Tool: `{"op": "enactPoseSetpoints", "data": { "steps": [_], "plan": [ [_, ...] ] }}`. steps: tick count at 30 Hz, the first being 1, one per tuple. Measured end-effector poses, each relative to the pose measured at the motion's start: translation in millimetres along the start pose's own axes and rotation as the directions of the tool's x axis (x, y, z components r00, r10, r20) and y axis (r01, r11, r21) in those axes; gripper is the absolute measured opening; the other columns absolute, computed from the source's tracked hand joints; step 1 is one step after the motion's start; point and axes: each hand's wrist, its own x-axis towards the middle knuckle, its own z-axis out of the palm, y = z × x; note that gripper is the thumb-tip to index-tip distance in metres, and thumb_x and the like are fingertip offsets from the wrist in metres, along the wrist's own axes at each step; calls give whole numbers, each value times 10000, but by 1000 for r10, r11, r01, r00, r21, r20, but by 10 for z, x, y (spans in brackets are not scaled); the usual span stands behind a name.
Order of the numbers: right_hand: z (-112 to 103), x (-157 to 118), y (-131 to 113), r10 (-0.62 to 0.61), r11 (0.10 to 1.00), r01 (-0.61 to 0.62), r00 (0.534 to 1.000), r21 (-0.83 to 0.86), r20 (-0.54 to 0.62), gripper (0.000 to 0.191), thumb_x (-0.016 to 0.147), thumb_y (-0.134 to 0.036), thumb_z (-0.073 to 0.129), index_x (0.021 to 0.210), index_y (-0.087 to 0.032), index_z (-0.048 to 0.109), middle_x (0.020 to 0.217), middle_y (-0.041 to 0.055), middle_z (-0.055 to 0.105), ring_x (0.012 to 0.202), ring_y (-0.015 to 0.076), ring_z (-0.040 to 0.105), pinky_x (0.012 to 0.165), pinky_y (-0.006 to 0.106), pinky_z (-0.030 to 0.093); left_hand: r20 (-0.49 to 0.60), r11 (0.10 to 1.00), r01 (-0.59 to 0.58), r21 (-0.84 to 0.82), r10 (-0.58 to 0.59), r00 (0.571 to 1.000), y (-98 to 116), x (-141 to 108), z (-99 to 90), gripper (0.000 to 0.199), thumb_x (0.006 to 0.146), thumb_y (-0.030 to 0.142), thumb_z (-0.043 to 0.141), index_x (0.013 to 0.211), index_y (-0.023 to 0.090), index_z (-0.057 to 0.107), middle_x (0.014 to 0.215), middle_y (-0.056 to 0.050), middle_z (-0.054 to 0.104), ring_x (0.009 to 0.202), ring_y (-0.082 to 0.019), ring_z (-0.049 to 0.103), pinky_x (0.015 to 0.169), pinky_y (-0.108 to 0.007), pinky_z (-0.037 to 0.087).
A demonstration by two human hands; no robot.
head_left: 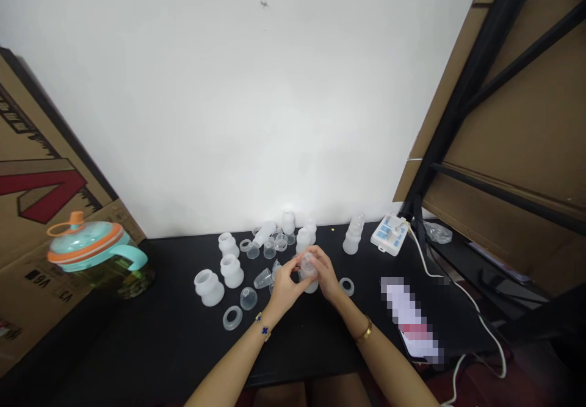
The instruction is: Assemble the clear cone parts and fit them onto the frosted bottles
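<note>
My left hand (pixel 290 285) and my right hand (pixel 326 273) meet around a small translucent baby bottle (pixel 310 285) with a clear domed top (pixel 308 263). Fingers of both hands are closed on it near the top. Just behind it stands another white bottle (pixel 303 238). Left of my hands lie a clear cup-shaped cap (pixel 262 279) and a clear dome cap (pixel 248 298). One collar ring (pixel 232 318) sits at the front left, and a second ring (pixel 347 286) rests to the right of my right hand.
Open white bottles (pixel 209 287) stand at the left; several clear caps (pixel 270 248) cluster near the wall. A capped bottle (pixel 353 234), a white power strip (pixel 388 234) with a cable, and a blurred-out flat object (pixel 409 318) are to the right. A large jug (pixel 98 254) stands far left.
</note>
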Motion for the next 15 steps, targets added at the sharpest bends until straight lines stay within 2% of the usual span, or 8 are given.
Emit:
{"op": "enactPoseSetpoints", "data": {
  "steps": [3, 7, 15],
  "plan": [
    [8, 11, 18, 0, 1000, 0, 999, 5, -34, 244, 859, -480, 695, 926, -245, 684, 902, 28, 713, 837, 207, 657, 796, 330, 508, 13, 999, -13, 37, 12, 1000, -14, -2, -4, 377, 693, 329, 826, 1034, 191, 746, 1034, -85, 754, 921, -261, 679, 864, -377, 529],
    [15, 10, 16, 13, 997, -18, 997, -79, -70, 270, 857, -482, 697, 930, -226, 743, 871, 30, 709, 821, 203, 649, 771, 305, 501, 38, 998, -29, 62, 27, 999, -19, -3, -10, 404, 705, 337, 825, 1067, 186, 731, 1051, -85, 744, 956, -262, 670, 875, -369, 517],
    [28, -8, -1, 0, 999, -2, 999, -48, -45, 242, 839, -443, 720, 900, -210, 745, 846, 24, 703, 781, 183, 630, 736, 281, 480, 43, 998, -51, 21, 50, 998, -49, -1, -1, 411, 711, 389, 831, 1040, 163, 728, 1035, -85, 745, 944, -249, 671, 883, -366, 519]
  ]
}}
